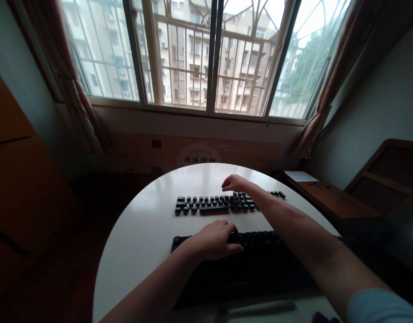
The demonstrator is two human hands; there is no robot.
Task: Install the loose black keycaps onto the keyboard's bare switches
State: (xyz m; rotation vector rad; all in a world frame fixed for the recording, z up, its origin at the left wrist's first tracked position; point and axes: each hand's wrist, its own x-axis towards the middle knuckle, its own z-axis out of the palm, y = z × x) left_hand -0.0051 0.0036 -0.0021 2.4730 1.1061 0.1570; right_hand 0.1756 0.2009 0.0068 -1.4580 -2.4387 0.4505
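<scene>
Black keycaps lie in rows on a round white table, spread out like a keyboard layout. My right hand hovers at the far side of these rows, its fingertips pinched together; whatever might be between them is too small to see. My right forearm covers some of the keycaps. Nearer to me is a dark keyboard. On its left half rests my left hand, thumb stretched out and apart from the curved fingers. The keyboard's front is too dark to make out.
At the table's near edge lies a pale, long object. On the right stand a wooden side table with a paper sheet and a wooden chair. Behind the table is a printed cardboard box under a barred window.
</scene>
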